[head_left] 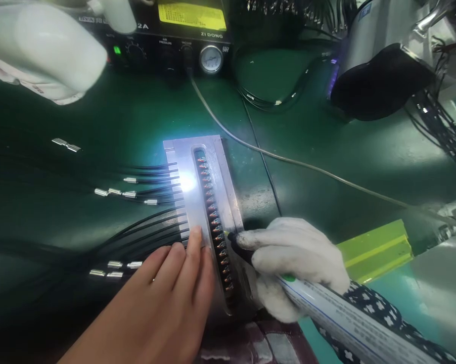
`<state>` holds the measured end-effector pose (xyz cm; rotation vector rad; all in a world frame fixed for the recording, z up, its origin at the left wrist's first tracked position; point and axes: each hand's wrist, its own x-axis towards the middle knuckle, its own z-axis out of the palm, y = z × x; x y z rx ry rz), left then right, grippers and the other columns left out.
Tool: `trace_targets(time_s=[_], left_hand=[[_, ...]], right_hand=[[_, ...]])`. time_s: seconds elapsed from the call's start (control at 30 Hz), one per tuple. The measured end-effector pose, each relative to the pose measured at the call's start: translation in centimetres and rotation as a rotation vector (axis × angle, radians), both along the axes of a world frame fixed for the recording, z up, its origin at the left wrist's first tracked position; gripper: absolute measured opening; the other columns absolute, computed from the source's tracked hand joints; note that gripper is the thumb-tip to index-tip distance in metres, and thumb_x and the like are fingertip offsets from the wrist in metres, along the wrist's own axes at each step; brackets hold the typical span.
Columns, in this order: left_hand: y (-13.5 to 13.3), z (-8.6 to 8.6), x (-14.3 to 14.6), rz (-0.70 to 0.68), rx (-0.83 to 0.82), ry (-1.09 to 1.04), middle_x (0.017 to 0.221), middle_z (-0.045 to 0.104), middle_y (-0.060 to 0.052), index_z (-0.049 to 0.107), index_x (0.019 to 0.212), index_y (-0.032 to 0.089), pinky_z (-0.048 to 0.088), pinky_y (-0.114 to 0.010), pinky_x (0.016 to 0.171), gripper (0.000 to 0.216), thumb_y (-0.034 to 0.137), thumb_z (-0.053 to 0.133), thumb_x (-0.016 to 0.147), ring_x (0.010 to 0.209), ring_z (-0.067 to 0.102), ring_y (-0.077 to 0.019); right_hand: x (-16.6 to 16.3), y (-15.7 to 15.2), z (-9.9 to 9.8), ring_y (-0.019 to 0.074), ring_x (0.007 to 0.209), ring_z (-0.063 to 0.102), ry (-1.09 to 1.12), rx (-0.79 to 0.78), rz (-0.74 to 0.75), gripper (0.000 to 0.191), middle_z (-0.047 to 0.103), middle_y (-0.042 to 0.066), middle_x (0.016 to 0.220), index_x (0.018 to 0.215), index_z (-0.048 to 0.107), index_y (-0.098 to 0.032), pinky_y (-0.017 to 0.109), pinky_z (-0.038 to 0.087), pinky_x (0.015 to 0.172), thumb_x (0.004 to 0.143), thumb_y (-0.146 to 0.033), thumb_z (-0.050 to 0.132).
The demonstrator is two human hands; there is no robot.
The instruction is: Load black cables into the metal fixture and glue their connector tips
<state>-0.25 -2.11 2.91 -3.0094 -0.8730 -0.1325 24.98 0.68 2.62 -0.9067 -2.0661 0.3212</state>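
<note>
A flat metal fixture [222,167] lies on the green bench, with a long slot holding a row of small terminals [213,215] with copper-coloured wire ends. Black wires [163,217] enter its left side. My bare left hand [178,288] rests on the fixture's left part, fingers stretched out, the index fingertip just left of the slot. My right hand [296,253], in a white glove, is closed around a dispensing syringe [326,308] with a white printed barrel and dark nose. Its thin yellowish tip is at the slot's right edge, by the terminals; contact cannot be made out.
Loose metal terminals [114,192] lie among the wires at left. A black controller [197,50] with a gauge stands at the back; its grey hose [288,159] runs right. A white rounded object [61,45], a dark-ended metal cylinder [383,76] and a yellow-green strip [379,250] are nearby.
</note>
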Motion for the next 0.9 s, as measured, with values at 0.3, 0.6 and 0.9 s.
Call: trace_targets(time_s=[0.3, 0.6, 0.9], left_hand=[[-0.18, 0.0, -0.1, 0.015, -0.004, -0.003, 0.152, 0.037, -0.034, 0.028, 0.148, -0.004, 0.036, -0.054, 0.099, 0.07, 0.03, 0.039, 0.089, 0.121, 0.052, -0.0442], [0.1, 0.33, 0.2, 0.006, 0.001, -0.02, 0.147, 0.043, -0.037, 0.033, 0.144, -0.007, 0.037, -0.054, 0.095, 0.068, 0.027, 0.044, 0.086, 0.114, 0.053, -0.0456], [0.15, 0.41, 0.41, -0.003, 0.011, -0.021, 0.145, 0.045, -0.038, 0.035, 0.141, -0.008, 0.037, -0.056, 0.095, 0.066, 0.028, 0.044, 0.087, 0.112, 0.055, -0.0472]], right_hand=[[0.12, 0.22, -0.47, 0.0138, 0.069, 0.073, -0.023, 0.009, 0.043, 0.007, 0.079, 0.002, 0.104, 0.093, 0.064, -0.023, 0.026, 0.055, 0.058, 0.086, -0.023, 0.066], [0.03, -0.16, -0.33, 0.0136, 0.063, 0.071, -0.007, 0.009, 0.031, 0.004, 0.079, 0.001, 0.098, 0.088, 0.064, -0.024, 0.027, 0.053, 0.055, 0.085, -0.027, 0.065], [-0.02, 0.21, -0.01, 0.0118, 0.063, 0.071, -0.002, 0.022, 0.071, 0.011, 0.079, 0.0, 0.097, 0.089, 0.062, -0.022, 0.025, 0.055, 0.056, 0.08, -0.021, 0.068]])
